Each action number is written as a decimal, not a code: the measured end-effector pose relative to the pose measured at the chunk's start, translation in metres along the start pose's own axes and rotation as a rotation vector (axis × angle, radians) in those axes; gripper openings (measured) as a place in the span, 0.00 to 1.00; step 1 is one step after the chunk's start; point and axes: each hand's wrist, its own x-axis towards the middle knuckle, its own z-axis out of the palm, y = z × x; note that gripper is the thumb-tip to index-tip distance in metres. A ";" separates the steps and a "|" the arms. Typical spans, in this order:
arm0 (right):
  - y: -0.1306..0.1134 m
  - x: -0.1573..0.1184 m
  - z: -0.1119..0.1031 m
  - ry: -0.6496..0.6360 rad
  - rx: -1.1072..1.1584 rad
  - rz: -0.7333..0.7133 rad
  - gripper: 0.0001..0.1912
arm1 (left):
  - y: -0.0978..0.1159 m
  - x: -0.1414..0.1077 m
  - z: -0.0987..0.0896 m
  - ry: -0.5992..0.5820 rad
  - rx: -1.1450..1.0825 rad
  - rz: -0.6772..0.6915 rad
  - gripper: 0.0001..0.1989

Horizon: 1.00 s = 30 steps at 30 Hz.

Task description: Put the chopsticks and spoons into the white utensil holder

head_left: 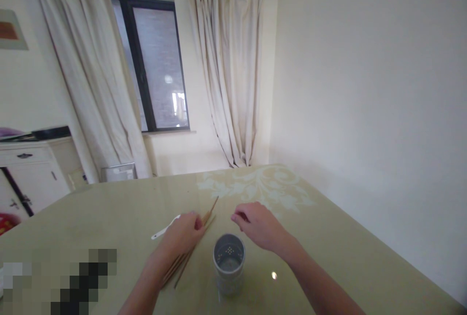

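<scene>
My left hand [186,231] lies over a bundle of thin brown chopsticks [179,264] on the table, its fingers curled around some of them. The chopsticks run slantwise, with tips showing beyond the fingers and the other ends below my wrist. Partly under that hand is a white utensil handle [160,233], its other end hidden. A grey cylindrical utensil holder [229,276] stands upright between my forearms; holes show in its bottom and nothing is inside. My right hand [257,222] hovers beyond and right of the holder, thumb and fingers curled together, with nothing visible in them.
The pale green glossy table [328,256] has a white floral pattern [262,183] at its far end. A white wall [365,86] runs along the right side. Curtains [233,62] and a window stand behind; a white cabinet [32,169] is at the left. A pixelated patch covers the lower left.
</scene>
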 end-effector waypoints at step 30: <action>-0.002 0.002 0.009 -0.020 0.159 -0.031 0.19 | -0.003 -0.002 0.020 -0.191 0.282 -0.052 0.09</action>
